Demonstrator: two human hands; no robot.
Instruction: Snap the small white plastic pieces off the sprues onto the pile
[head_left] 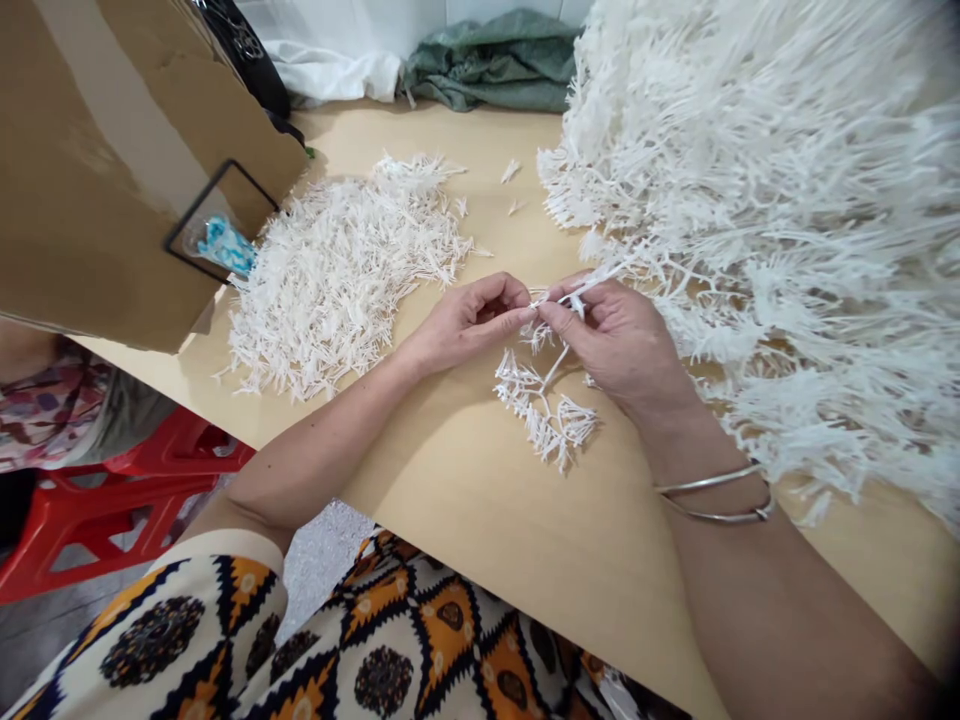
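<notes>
My right hand [619, 335] pinches the stem of a white plastic branch [551, 415], whose feathery tufts hang down over the table in front of me. Thumb and forefinger of my left hand [480, 318] are closed on a small white tip of the same branch, touching or nearly touching the right fingertips. Beyond my left hand lies a low heap of small loose white sprigs [352, 270]. A much larger mound of white branched pieces [757, 200] rises beside and behind my right hand.
A cardboard box [127, 150] stands at the left, with a black wire frame [176, 235] and a blue-and-white packet [226, 246] against it. Green cloth [495, 62] and white cloth [337, 75] lie along the wall. A person sits at the left by red stools [142, 490].
</notes>
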